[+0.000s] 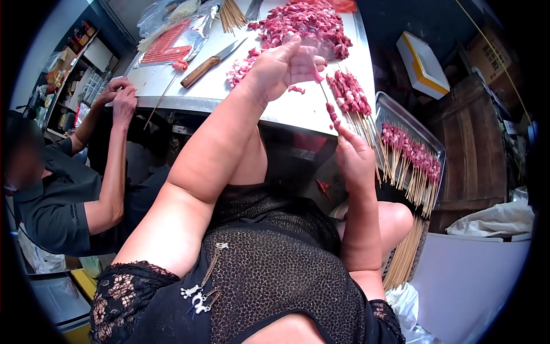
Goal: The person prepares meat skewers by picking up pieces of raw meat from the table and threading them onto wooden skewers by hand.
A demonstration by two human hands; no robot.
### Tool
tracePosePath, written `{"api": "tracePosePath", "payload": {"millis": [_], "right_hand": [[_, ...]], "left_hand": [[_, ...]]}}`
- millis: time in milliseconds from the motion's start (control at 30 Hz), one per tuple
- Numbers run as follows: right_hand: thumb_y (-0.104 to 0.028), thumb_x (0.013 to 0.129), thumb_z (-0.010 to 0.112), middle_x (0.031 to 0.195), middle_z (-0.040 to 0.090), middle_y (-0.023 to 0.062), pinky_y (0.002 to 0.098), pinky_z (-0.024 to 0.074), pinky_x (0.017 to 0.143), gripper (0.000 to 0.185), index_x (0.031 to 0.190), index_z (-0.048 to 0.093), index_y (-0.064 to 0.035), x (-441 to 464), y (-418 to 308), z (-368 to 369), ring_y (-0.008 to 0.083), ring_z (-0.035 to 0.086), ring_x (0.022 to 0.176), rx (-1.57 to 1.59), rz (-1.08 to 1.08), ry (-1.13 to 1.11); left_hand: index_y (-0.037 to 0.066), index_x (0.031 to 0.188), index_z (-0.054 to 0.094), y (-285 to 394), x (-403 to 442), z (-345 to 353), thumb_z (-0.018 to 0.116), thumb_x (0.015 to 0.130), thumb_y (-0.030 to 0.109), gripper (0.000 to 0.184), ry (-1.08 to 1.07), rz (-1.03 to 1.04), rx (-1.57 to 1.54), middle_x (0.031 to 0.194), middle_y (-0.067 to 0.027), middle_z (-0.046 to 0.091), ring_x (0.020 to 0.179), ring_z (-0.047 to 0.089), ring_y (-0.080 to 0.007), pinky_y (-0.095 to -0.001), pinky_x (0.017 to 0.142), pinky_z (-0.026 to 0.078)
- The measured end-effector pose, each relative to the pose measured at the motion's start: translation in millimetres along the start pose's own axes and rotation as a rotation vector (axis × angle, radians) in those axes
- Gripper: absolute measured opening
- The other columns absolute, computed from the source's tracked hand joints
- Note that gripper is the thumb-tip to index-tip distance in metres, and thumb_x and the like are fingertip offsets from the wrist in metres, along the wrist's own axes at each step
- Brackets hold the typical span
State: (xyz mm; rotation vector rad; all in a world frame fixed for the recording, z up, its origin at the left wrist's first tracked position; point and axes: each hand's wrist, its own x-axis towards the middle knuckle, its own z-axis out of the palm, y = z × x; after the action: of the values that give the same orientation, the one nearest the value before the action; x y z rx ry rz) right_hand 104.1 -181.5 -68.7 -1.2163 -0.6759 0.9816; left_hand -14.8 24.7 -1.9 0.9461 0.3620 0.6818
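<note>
My right hand (354,153) is closed on a thin skewer (323,90), which points up and away. Several dark red meat pieces (332,113) are threaded on it just above my fingers. At the skewer's tip, my left hand (286,66) is turned palm up, with its fingertips at a pale pink piece of meat (317,73); these fingertips are partly blurred. Beyond them lies a large heap of cut red meat (306,23). A smaller pile of paler pieces (240,69) is partly hidden behind my left wrist.
Loaded skewers (350,94) lie at the table's right edge, more in a metal tray (438,146). A wooden-handled knife (203,70) rests left of my hands. Bare skewers (404,255) lie beside my right leg. Another person's hands (121,94) are at the left table edge.
</note>
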Motion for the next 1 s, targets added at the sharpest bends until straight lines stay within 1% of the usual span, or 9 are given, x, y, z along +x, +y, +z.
{"api": "tracePosePath", "payload": {"millis": [300, 500, 567, 633, 700, 767, 867, 900, 1000], "right_hand": [[-0.005, 0.092, 0.052, 0.067, 0.046, -0.0074, 0.0145, 0.0279, 0.047, 0.026, 0.116, 0.058, 0.0009, 4.5, 3.9, 14.5, -0.0002, 0.037, 0.053, -0.003, -0.051, -0.019], [-0.005, 0.092, 0.052, 0.069, 0.048, -0.0060, 0.0145, 0.0320, 0.049, 0.027, 0.118, 0.058, -0.0006, 10.1, 9.5, 27.1, 0.0004, 0.039, 0.056, -0.001, -0.078, -0.031], [-0.006, 0.092, 0.052, 0.067, 0.048, -0.0054, 0.0148, 0.0315, 0.047, 0.027, 0.118, 0.058, -0.0013, 11.3, 5.9, 32.3, 0.0008, 0.039, 0.053, 0.053, -0.040, -0.026], [-0.008, 0.093, 0.051, 0.066, 0.047, -0.0051, 0.0150, 0.0307, 0.044, 0.028, 0.119, 0.057, -0.0015, 14.2, 2.4, 32.9, 0.0011, 0.039, 0.051, 0.104, -0.011, -0.036], [-0.010, 0.094, 0.048, 0.061, 0.044, -0.0048, 0.0156, 0.0271, 0.038, 0.030, 0.122, 0.054, -0.0016, 17.7, -5.0, 37.0, 0.0020, 0.035, 0.044, 0.198, -0.001, -0.016], [-0.009, 0.094, 0.048, 0.060, 0.042, -0.0053, 0.0157, 0.0260, 0.038, 0.031, 0.124, 0.052, -0.0012, 25.6, -9.1, 34.2, 0.0020, 0.032, 0.044, 0.240, -0.093, -0.022], [-0.008, 0.094, 0.047, 0.059, 0.040, -0.0053, 0.0158, 0.0254, 0.038, 0.032, 0.125, 0.050, 0.0004, 31.6, -11.1, 30.5, 0.0019, 0.031, 0.044, 0.261, -0.188, 0.041], [-0.008, 0.094, 0.047, 0.059, 0.040, -0.0054, 0.0157, 0.0255, 0.038, 0.032, 0.125, 0.050, 0.0007, 30.9, -11.2, 29.3, 0.0019, 0.031, 0.044, 0.267, -0.186, 0.052], [-0.007, 0.094, 0.048, 0.061, 0.040, -0.0053, 0.0152, 0.0263, 0.038, 0.032, 0.125, 0.049, 0.0017, 30.4, -5.5, 24.6, 0.0014, 0.033, 0.046, 0.273, -0.181, 0.050]], "left_hand": [[-0.002, 0.107, 0.055, -9.0, 2.8, 1.3, 0.046, 0.095, 0.016, 0.024, 0.061, 0.000, 0.041, 0.101, -0.0208, 0.063, 0.093, 0.064, -0.0276, -0.0408, 0.084, 0.053], [0.000, 0.104, 0.050, -21.1, 5.7, 13.3, 0.034, 0.096, 0.012, 0.022, 0.149, 0.120, -0.093, 0.090, -0.0144, 0.061, 0.087, 0.062, -0.0242, -0.0456, 0.087, 0.051], [0.000, 0.101, 0.050, -23.7, 9.4, 10.1, 0.035, 0.096, 0.012, 0.020, 0.123, 0.113, -0.149, 0.089, -0.0142, 0.061, 0.087, 0.061, -0.0254, -0.0470, 0.089, 0.050], [0.000, 0.100, 0.051, -23.3, 9.9, 10.0, 0.036, 0.095, 0.012, 0.020, -0.078, 0.131, -0.191, 0.089, -0.0147, 0.061, 0.089, 0.061, -0.0264, -0.0450, 0.088, 0.049], [0.000, 0.098, 0.052, -30.4, -0.4, 22.3, 0.037, 0.094, 0.012, 0.019, -0.105, 0.017, -0.091, 0.092, -0.0154, 0.062, 0.091, 0.061, -0.0259, -0.0411, 0.086, 0.050], [0.000, 0.112, 0.048, -30.7, -4.5, 30.4, 0.043, 0.094, 0.017, 0.025, -0.162, -0.043, -0.018, 0.100, -0.0149, 0.062, 0.093, 0.061, -0.0229, -0.0372, 0.084, 0.050], [0.001, 0.134, 0.034, -16.4, -5.4, 24.0, 0.060, 0.089, 0.026, 0.058, -0.286, -0.157, 0.402, 0.109, -0.0092, 0.059, 0.095, 0.058, -0.0149, -0.0339, 0.080, 0.051], [0.003, 0.133, 0.038, -9.4, -1.5, 18.0, 0.063, 0.086, 0.024, 0.058, -0.253, -0.250, 0.704, 0.104, -0.0080, 0.061, 0.089, 0.059, -0.0125, -0.0306, 0.074, 0.052], [0.003, 0.111, 0.060, 21.7, 24.6, -24.6, 0.065, 0.084, 0.021, 0.033, 0.032, -0.020, 1.209, 0.087, -0.0061, 0.066, 0.076, 0.061, -0.0118, -0.0266, 0.068, 0.050]]}}
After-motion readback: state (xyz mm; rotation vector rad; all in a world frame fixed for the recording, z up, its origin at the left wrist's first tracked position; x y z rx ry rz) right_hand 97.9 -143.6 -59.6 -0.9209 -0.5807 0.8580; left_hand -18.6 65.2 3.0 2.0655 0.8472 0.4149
